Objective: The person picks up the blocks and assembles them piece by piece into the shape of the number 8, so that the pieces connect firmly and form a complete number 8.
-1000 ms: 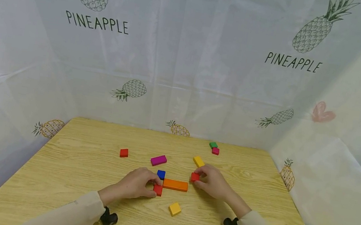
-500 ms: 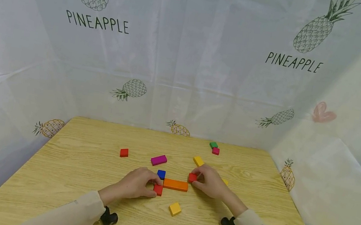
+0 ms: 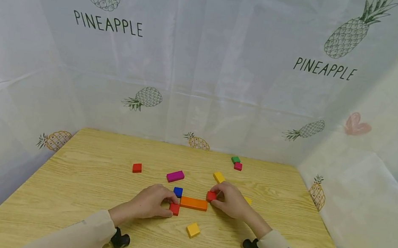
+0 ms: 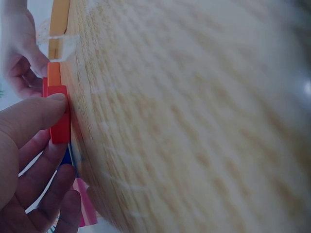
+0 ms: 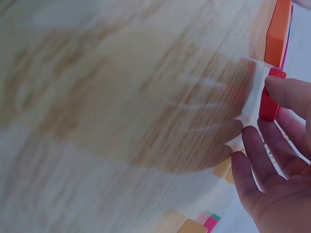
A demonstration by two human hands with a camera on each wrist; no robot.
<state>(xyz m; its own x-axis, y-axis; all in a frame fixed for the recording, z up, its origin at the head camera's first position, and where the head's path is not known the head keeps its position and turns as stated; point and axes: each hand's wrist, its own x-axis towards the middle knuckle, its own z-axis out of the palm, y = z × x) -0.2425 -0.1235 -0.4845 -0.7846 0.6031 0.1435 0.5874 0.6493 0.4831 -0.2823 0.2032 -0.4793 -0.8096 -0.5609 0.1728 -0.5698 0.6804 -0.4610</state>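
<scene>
In the head view my left hand (image 3: 148, 203) pinches a red square block (image 3: 174, 210) at the left end of a long orange block (image 3: 193, 204). A blue block (image 3: 178, 191) lies just behind it. The left wrist view shows the thumb on one side of that red block (image 4: 59, 124) and a finger at its other end. My right hand (image 3: 233, 200) pinches another red block (image 3: 211, 196) behind the orange block's right end. In the right wrist view this red block (image 5: 270, 103) sits between thumb and fingers, near the orange block (image 5: 278, 39).
On the wooden table (image 3: 95, 194) lie a yellow block (image 3: 192, 230) in front, a purple block (image 3: 175, 176) and a red block (image 3: 137, 168) behind. A yellow block (image 3: 219, 177), a pink block (image 3: 238, 166) and a green block (image 3: 235, 160) are back right. Another yellow block (image 3: 247, 200) is partly hidden.
My right hand has slid a short way left with its red block, closer to the orange block. A yellow block now shows behind the right wrist. My left hand has stayed in place.
</scene>
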